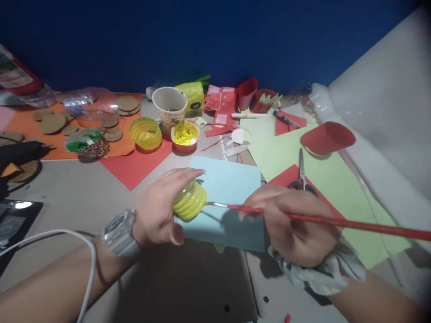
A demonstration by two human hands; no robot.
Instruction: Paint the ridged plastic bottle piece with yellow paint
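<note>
My left hand (160,204) is closed around a ribbed plastic bottle piece (191,202) coated in yellow paint. It holds the piece tilted over a light blue sheet of paper (232,179). Between the fingers of my right hand (296,220) is a paintbrush (363,223) with a long red handle, gripped like a pen. The brush tip touches the right side of the bottle piece. Behind the blue sheet stand a small cup of yellow paint (185,134), another yellow-painted plastic piece (146,134) and a paper cup (170,105).
Scissors (301,168) lie beyond my right hand, near a red curved piece (328,138). On the left are cardboard discs (53,123), a cup with green paint (87,143) and a clear bottle (90,105). A white cable (91,260) crosses my left forearm. A blue wall (215,40) stands behind.
</note>
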